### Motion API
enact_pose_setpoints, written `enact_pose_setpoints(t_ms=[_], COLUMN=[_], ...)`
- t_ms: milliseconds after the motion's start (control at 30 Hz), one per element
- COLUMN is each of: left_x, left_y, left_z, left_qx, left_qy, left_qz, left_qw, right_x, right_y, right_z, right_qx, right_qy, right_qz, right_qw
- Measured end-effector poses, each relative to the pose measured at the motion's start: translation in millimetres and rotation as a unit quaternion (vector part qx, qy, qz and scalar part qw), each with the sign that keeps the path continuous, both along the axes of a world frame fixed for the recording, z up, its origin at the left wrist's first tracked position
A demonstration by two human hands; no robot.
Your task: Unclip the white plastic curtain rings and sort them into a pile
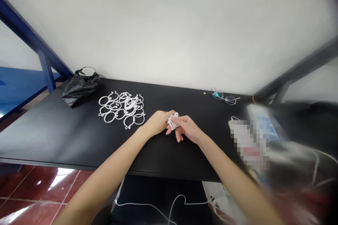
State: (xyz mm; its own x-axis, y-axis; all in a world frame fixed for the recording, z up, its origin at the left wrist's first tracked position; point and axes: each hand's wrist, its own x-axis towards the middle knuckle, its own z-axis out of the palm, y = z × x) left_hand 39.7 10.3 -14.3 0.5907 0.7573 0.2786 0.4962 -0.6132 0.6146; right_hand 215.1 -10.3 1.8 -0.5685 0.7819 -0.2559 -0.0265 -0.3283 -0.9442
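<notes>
Over the middle of the black table, my left hand [157, 122] and my right hand [190, 128] meet around a small bundle of white rings [172, 122]. My left fingers are bent round the bundle and partly hidden behind it. From the other side my right thumb presses on the bundle, with some right fingers hanging lower. How the rings are joined is too small to make out. To the left of my hands lies a loose pile of white rings [109, 116], thin and round with small knobs or eyelets on them.
A crumpled black plastic bag [81, 86] sits at the back left of the table [66, 133]. Eyeglasses [224, 98] lie near the wall at the back right. A blurred, pixelated object [249, 144] is at the right. White cable [148, 204] crosses my lap.
</notes>
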Motion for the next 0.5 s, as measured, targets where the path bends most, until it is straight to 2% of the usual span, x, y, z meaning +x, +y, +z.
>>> enact_pose_setpoints(t_ms=[167,333,400,500], left_x=[-1.2,-2.4,-0.5,2.1], left_y=[1.0,4.0,4.7,5.7], left_z=[-2.8,-2.9,-1.6,0.1], left_qx=[-0.008,-0.041,-0.065,-0.139], left_qy=[-0.021,-0.091,-0.126,-0.168], left_qz=[-0.006,-0.005,-0.001,0.01], left_qw=[1.0,0.995,0.99,0.976], right_x=[-3.0,-9.8,-10.3,-9.8], right_y=[-2.3,-11.6,-15.6,-20.2], right_z=[1.3,-1.5,-3.5,-5.2], right_qx=[0.031,0.134,0.168,0.201], right_qy=[-0.007,-0.018,-0.024,-0.035], right_qz=[-0.01,-0.055,-0.061,-0.071], right_qw=[0.999,0.989,0.983,0.976])
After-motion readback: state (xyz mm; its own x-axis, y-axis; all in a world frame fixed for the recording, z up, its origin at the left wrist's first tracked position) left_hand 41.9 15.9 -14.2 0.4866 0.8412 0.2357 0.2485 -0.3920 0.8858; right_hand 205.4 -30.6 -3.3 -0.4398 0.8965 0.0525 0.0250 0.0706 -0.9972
